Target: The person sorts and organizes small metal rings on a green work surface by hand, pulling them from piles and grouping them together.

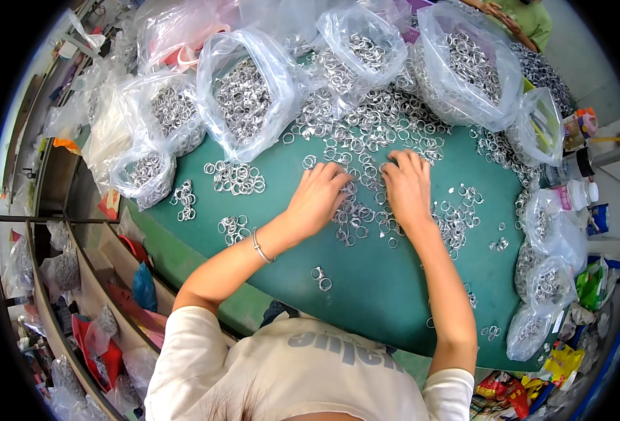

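Observation:
Loose silver metal rings (355, 214) lie in a pile on the green table between my two hands. My left hand (318, 196), with a bracelet on its wrist, has its fingers bent and drawn together at the left edge of the pile; what they hold, if anything, is hidden. Across from it, my right hand (408, 186) reaches palm down over the rings, its fingers apart and their tips among the loose pieces. A broad spread of rings (366, 130) covers the table just beyond both hands.
Open plastic bags full of rings (243, 102) line the far edge. Sorted clusters of rings (236, 178) lie left, another group (457, 221) right. Smaller filled bags (550, 284) and a white bottle (578, 195) stand along the right side. Another person (527, 21) is at the far right.

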